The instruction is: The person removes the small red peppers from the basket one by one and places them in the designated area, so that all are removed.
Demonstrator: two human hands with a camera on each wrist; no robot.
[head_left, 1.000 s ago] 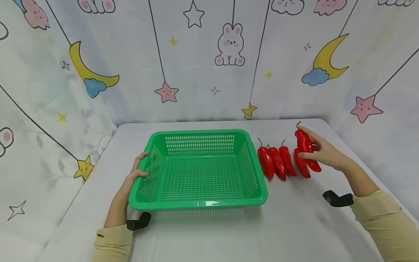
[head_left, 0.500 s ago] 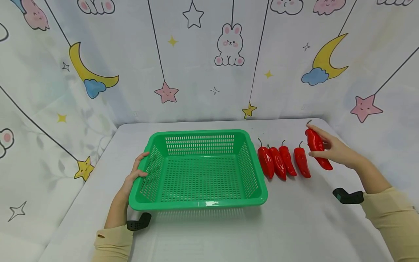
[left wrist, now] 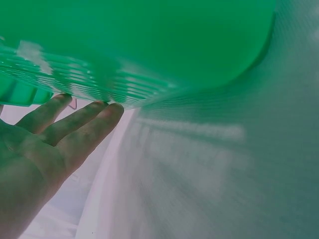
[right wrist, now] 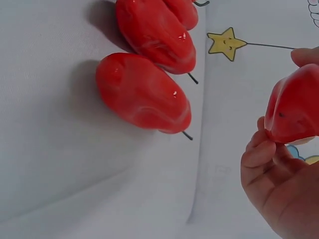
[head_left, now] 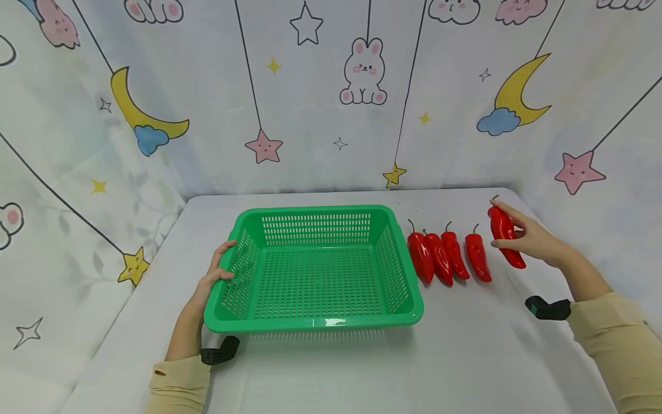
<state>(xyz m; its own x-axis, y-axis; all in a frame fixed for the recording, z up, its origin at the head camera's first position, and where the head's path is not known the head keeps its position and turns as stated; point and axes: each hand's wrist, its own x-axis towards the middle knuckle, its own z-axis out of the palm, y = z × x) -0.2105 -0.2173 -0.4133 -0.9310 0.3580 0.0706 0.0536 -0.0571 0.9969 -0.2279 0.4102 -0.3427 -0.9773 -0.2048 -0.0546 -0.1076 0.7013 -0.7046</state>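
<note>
In the head view, a green plastic basket (head_left: 312, 323) with slotted walls stands on the white table. My left hand (head_left: 209, 276) grips its left rim, fingertips reaching over the edge. Several fingers (left wrist: 82, 134) lie under the rim against the outer wall in the left wrist view. Away to the right, my right hand (head_left: 532, 238) holds a red pepper (head_left: 501, 227) by its two ends, thumb towards me, stem pointing up and away. This held pepper (right wrist: 296, 107) appears raised off the table in the right wrist view.
Several more red peppers (head_left: 420, 256) lie in a row right of the basket, stems towards the back. The nearest to my right hand is a single pepper (head_left: 477, 257). A patterned cloth wall (head_left: 320, 115) rises behind the table (head_left: 331, 374).
My right hand has carried the red pepper to the right, from over the row's last pepper to beside it. The left hand and the basket have stayed put.
</note>
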